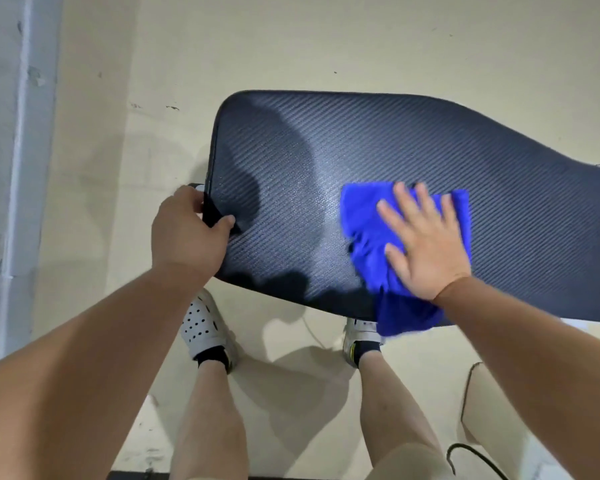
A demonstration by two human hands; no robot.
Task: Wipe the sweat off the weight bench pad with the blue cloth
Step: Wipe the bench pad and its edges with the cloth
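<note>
I work the long black ribbed weight bench pad (395, 150). My left hand (187, 230) grips its end edge, bracing. My right hand (426, 244), spread flat, presses the crumpled blue cloth (364, 216) near the near edge; overlapping firm strokes suit best.
</note>
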